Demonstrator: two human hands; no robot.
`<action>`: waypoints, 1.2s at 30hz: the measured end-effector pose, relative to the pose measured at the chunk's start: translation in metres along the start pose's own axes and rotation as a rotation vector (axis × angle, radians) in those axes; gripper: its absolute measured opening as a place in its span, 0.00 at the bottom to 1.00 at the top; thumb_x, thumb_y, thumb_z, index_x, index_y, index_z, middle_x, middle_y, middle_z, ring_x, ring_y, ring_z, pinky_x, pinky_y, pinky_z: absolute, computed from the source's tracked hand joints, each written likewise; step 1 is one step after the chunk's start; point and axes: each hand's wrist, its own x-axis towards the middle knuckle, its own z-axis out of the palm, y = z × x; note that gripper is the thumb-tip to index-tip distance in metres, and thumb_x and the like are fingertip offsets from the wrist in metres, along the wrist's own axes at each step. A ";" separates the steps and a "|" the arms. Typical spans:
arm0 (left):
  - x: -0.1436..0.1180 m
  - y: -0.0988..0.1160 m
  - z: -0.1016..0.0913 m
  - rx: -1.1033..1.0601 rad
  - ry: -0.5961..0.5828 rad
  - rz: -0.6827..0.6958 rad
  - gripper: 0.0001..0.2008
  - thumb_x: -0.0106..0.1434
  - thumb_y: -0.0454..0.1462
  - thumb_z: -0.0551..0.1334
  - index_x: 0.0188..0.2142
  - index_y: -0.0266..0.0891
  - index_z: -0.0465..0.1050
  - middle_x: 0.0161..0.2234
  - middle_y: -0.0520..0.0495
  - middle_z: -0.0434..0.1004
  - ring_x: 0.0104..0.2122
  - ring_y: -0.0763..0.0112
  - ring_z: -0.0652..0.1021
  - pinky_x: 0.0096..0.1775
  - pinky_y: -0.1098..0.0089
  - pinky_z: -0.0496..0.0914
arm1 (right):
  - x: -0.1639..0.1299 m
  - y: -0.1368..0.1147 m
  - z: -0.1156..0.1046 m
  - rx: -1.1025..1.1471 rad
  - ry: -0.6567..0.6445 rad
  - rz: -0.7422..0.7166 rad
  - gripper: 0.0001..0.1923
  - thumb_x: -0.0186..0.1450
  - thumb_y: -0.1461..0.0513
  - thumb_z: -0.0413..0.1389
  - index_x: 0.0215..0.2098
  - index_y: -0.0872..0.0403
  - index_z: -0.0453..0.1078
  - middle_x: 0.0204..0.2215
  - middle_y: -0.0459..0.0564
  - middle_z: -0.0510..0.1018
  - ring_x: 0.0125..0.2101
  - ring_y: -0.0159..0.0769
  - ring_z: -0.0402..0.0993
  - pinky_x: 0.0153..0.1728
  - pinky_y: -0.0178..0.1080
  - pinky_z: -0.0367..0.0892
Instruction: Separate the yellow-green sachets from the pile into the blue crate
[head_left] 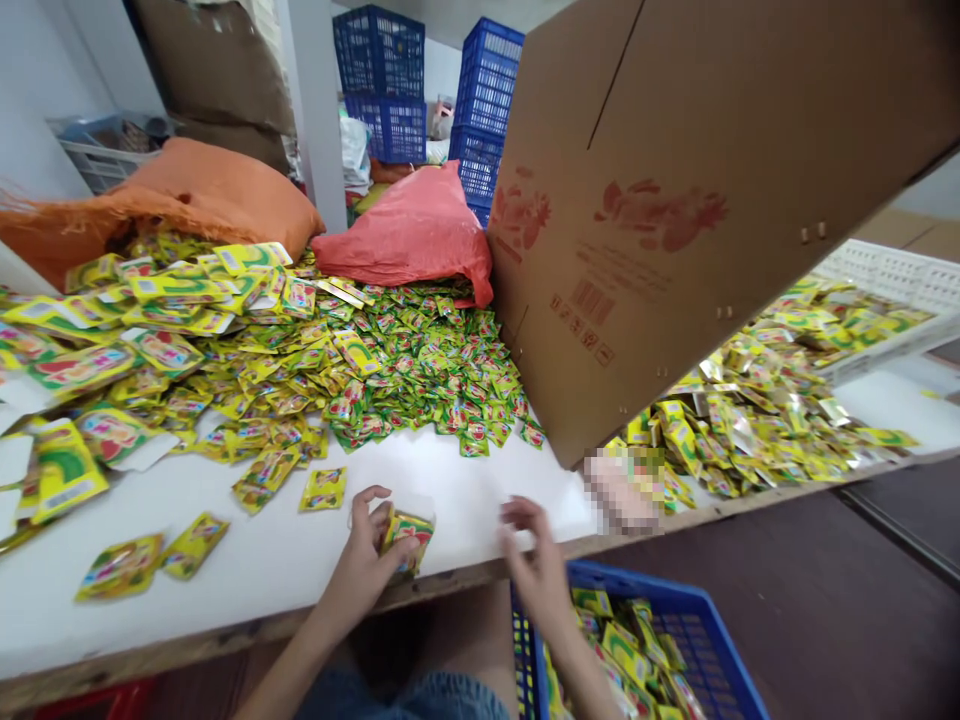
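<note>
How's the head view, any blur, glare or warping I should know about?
Head view: wide-angle warp bends the table edge and box; a pixelated patch sits below the box; light is even and soft, faint glare on sachets; both hands, left hand, right hand, are sharp.

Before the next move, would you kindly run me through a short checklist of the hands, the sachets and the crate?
1. Left hand grips a small stack of sachets: ok.
2. Right hand holds nothing, fingers curled at the table edge: ok.
3. Blue crate sits below the right hand with room left: ok.
4. Loose sachets lie close to the left hand: ok.
5. Tilted cardboard box stands clear of both hands: ok.
6. Number of sachets in the stack: cannot tell.
</note>
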 end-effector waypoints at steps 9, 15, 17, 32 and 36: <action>-0.004 -0.007 -0.015 0.054 0.058 0.046 0.17 0.56 0.38 0.60 0.43 0.43 0.54 0.37 0.49 0.70 0.39 0.67 0.75 0.40 0.68 0.69 | -0.009 -0.047 0.085 0.340 -0.172 0.013 0.11 0.62 0.65 0.51 0.44 0.52 0.64 0.36 0.47 0.71 0.35 0.31 0.68 0.39 0.34 0.64; -0.004 -0.005 -0.022 0.238 0.008 0.043 0.17 0.59 0.41 0.57 0.48 0.41 0.59 0.47 0.44 0.69 0.47 0.63 0.73 0.47 0.65 0.67 | 0.004 -0.043 0.073 0.323 -0.322 -0.095 0.13 0.63 0.66 0.49 0.45 0.50 0.69 0.38 0.48 0.73 0.41 0.34 0.68 0.43 0.36 0.63; -0.004 -0.002 -0.027 0.337 -0.050 0.061 0.15 0.61 0.41 0.55 0.47 0.41 0.63 0.47 0.44 0.69 0.48 0.63 0.72 0.48 0.65 0.66 | 0.004 -0.040 0.074 0.330 -0.333 -0.106 0.15 0.63 0.66 0.49 0.47 0.49 0.68 0.39 0.48 0.73 0.41 0.34 0.68 0.43 0.36 0.64; -0.007 -0.004 -0.019 0.275 0.156 0.180 0.16 0.59 0.39 0.58 0.47 0.42 0.63 0.46 0.44 0.72 0.47 0.63 0.73 0.49 0.59 0.67 | 0.012 -0.052 0.079 0.299 -0.251 -0.138 0.13 0.63 0.67 0.48 0.44 0.52 0.66 0.38 0.50 0.73 0.41 0.34 0.69 0.44 0.37 0.64; -0.009 0.001 -0.026 0.463 0.054 0.269 0.09 0.58 0.38 0.58 0.39 0.41 0.71 0.44 0.45 0.74 0.48 0.62 0.72 0.52 0.60 0.64 | 0.007 -0.053 0.082 0.343 -0.258 -0.139 0.13 0.63 0.66 0.48 0.45 0.51 0.67 0.40 0.50 0.74 0.42 0.34 0.70 0.46 0.39 0.64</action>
